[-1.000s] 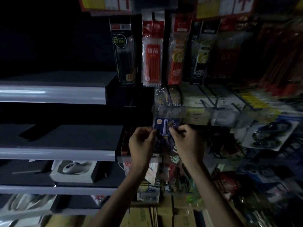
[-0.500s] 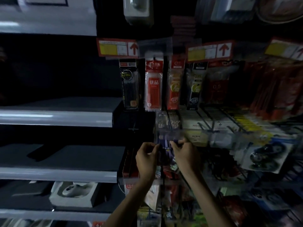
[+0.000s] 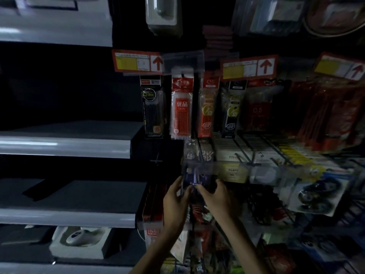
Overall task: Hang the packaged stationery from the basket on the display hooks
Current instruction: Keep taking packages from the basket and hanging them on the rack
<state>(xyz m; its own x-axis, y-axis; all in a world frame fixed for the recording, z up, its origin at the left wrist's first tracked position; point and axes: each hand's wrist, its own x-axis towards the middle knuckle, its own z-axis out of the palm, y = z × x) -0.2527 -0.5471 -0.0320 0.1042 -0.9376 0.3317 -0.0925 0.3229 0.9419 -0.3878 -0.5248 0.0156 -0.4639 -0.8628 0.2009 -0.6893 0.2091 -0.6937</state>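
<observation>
A small blue stationery pack is held up against the display, just under a clear price-tag strip at a hook's front end. My left hand grips the pack's left edge and my right hand grips its right side from below. The pack's top is partly hidden behind the strip, so I cannot tell whether it sits on the hook. The basket is out of view.
Above hang pen refill packs: a black one, a red one and an orange one. Boxed goods on hooks and tape packs fill the right. Grey shelves stand left, one holding a white boxed item.
The view tilted upward, showing higher shelves. Both hands raised the blue pack up under the clear price strip and shifted their hold lower on its sides.
</observation>
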